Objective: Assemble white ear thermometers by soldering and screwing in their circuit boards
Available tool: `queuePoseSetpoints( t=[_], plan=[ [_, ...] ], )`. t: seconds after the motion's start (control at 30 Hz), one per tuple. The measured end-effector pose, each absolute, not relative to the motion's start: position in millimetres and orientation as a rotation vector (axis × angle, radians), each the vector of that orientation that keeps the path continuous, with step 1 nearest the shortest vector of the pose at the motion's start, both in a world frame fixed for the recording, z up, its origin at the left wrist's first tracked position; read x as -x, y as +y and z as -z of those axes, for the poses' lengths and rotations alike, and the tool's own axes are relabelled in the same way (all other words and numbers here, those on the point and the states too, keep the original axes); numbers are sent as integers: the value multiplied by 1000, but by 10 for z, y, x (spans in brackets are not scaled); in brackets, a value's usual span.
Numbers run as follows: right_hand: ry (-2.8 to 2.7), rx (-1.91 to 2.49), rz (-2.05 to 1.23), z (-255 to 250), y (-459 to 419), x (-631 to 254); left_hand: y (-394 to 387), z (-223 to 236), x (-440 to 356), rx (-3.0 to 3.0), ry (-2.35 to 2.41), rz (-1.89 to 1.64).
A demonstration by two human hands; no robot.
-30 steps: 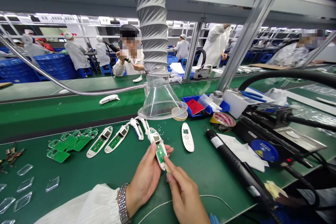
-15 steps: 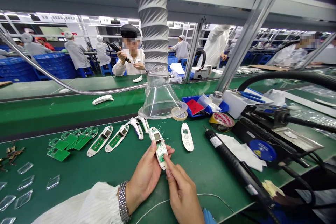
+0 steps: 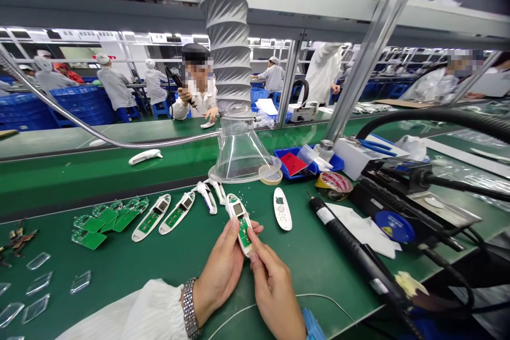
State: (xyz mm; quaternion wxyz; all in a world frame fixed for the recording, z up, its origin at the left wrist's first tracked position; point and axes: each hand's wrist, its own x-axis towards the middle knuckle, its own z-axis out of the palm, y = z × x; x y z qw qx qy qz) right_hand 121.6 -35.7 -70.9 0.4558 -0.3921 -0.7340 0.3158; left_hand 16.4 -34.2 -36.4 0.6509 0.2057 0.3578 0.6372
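Just below the centre of the frame, the left hand (image 3: 221, 271) grips the device (image 3: 241, 227), thumb along its left edge and fingers behind it. The device is an open white shell, its green board and grey screen exposed, the screen end pointing toward the top of the frame. The right hand (image 3: 274, 284), at lower centre, is half curled, its index fingertip at the board's lower end and its thumb near the shell's tip; whether it pinches anything small is hard to tell, as the fingers cover the spot.

Right of the device lies a white cover (image 3: 282, 210); a clear funnel (image 3: 244, 160) hangs near the centre. Left of the device, two more open units (image 3: 149, 220) lie side by side, then some green boards (image 3: 95, 223). Clear lenses (image 3: 36, 308) lie at lower left. A black tool (image 3: 348, 244) slants across the lower right, near a tape roll (image 3: 334, 186).
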Motion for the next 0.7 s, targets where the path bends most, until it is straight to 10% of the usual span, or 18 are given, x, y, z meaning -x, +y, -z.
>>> queuePoseSetpoints(
  t=[0.7],
  plan=[
    [-1537, 1075, -1268, 701, -421, -1199, -277, 352, -93, -396, 722, -1339]
  ],
)
